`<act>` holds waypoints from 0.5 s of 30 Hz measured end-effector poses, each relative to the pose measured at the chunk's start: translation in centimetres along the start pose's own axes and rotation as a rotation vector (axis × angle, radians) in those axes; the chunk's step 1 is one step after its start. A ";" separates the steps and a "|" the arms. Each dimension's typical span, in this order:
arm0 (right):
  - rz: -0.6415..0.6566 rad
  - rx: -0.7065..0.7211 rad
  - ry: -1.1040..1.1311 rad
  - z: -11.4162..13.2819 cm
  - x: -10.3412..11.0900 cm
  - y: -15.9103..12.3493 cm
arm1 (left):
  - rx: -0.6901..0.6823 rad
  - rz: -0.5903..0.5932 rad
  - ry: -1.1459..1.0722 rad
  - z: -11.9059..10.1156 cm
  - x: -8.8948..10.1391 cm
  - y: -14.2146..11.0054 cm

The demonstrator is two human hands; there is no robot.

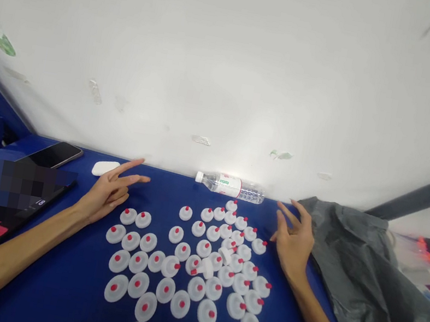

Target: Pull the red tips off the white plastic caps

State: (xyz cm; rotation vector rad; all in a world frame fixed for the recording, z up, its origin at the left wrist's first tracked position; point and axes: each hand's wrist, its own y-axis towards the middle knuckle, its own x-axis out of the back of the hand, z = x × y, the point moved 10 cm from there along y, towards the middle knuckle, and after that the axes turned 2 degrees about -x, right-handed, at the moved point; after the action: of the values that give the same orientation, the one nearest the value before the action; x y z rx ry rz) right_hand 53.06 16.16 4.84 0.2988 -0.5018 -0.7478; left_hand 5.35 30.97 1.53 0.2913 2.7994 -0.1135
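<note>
Several translucent white round caps with red tips (145,307) are spread over the blue table top (83,293), mostly standing tip up. A few on the right overlap, and a tipped one (207,268) lies on its side among them. To the left of the caps, my left hand (109,190) hovers with thumb and index finger stretched apart, holding nothing. On the opposite side my right hand (293,240) is beside the caps, fingers apart and bent, also with nothing in it. Neither hand touches a cap.
A clear plastic bottle (230,186) lies against the white wall (232,64). Near my left hand are a white case (104,168) and a phone (55,155). A partly blurred-out black device (30,206) sits at left. Dark grey fabric (360,281) covers the right edge.
</note>
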 end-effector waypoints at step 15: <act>0.101 -0.043 0.019 -1.4 -0.4 -0.6 | 0.044 0.064 0.095 2.4 2.8 1.0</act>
State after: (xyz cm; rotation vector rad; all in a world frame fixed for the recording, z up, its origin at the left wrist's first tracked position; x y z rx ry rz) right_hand 53.18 16.13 3.30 0.2389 -0.4787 -0.6561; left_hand 3.71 32.23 -1.66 0.4064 2.8810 -0.1503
